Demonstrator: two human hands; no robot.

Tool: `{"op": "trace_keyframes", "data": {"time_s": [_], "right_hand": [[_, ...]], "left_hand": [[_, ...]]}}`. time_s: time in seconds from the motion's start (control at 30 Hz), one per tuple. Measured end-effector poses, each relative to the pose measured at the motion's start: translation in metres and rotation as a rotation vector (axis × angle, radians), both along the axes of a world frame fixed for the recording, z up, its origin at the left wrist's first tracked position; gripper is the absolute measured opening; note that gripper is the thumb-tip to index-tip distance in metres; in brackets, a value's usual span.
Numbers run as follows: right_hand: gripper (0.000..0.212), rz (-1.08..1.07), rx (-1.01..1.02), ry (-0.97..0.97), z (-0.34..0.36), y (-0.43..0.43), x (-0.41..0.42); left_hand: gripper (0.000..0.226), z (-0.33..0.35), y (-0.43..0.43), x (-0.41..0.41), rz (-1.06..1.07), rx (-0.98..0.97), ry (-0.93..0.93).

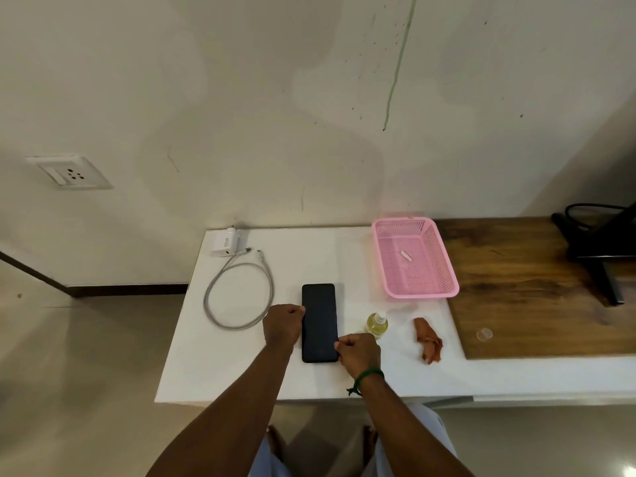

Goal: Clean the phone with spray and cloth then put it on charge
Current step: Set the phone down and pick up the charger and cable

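A black phone (319,321) lies screen up on the white table (241,366). My left hand (283,325) has curled fingers pinching the phone's left edge. My right hand (358,352) has curled fingers pinching its lower right edge. A small spray bottle (377,324) with yellowish liquid stands just right of the phone. A crumpled orange-brown cloth (427,340) lies further right. A white charger plug (225,242) and its looped white cable (237,290) rest at the table's back left, unplugged. A wall socket (70,173) sits on the wall at the left.
A pink plastic basket (444,270) with a small white item inside stands at the back right. A wooden board (537,297) covers the table's right part, with a small clear cap (484,334) on it. A black stand (602,249) occupies the far right.
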State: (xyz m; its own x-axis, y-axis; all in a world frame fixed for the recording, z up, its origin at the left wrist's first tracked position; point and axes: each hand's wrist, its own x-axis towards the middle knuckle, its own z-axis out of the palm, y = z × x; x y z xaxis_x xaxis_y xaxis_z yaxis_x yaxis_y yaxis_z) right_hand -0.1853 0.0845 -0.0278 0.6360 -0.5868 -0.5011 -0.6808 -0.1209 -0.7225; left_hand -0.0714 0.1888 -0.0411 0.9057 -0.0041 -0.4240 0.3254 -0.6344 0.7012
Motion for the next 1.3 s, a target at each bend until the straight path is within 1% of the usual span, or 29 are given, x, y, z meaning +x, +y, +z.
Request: {"op": "trace_keyframes", "data": {"time_s": [0.17,0.33,0.5,0.7,1.3], "right_hand": [[0.013,0.012,-0.039,0.025,0.000,0.001,0.003],[0.013,0.009,-0.075,0.039,0.000,0.000,0.006],[0.012,0.012,-0.113,0.048,0.000,0.002,0.009],[0.014,0.048,-0.163,0.062,0.002,0.003,0.010],[0.015,0.062,-0.190,0.087,0.003,0.005,0.011]], "left_hand": [[0.025,0.003,-0.001,0.002,-0.079,0.112,-0.022],[0.030,0.001,0.001,0.001,-0.101,0.153,-0.042],[0.029,0.003,0.001,0.000,-0.117,0.184,-0.072],[0.025,0.006,0.000,-0.001,-0.119,0.183,-0.096],[0.024,0.010,-0.002,-0.006,-0.088,0.203,-0.088]]}}
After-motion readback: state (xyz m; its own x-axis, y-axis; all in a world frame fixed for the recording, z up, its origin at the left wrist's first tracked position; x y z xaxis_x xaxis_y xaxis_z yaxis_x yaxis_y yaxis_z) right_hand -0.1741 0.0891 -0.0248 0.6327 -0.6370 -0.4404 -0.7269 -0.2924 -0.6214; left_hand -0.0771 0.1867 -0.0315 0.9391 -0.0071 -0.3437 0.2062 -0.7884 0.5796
